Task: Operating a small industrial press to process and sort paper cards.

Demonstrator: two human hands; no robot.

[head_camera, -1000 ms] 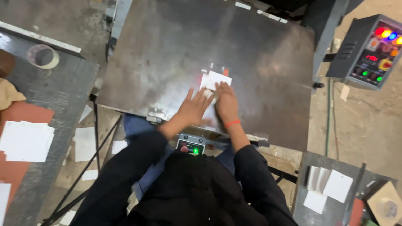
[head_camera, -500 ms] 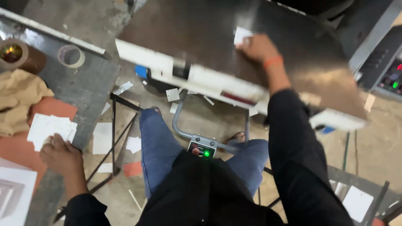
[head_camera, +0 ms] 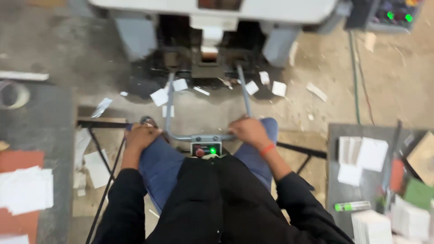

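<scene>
head view now looks straight down at the lap of a seated person in blue jeans: both hands have come off the metal plate that filled the view a moment ago and sit low in the middle of the frame. left hand (head_camera: pixel 141 136) rests curled on the left knee, holding nothing that shows; right hand (head_camera: pixel 249 131), with an orange wristband, lies on the right knee, touching the bent metal bar (head_camera: pixel 181 135) just beside it, fingers loosely folded. between them sits a small control box (head_camera: pixel 206 149) with a green light and a red button. white paper cards (head_camera: pixel 159 96) litter the floor at upper centre beneath the machine (head_camera: pixel 212 40). the hand feeding looks paused, hands parked clear.
</scene>
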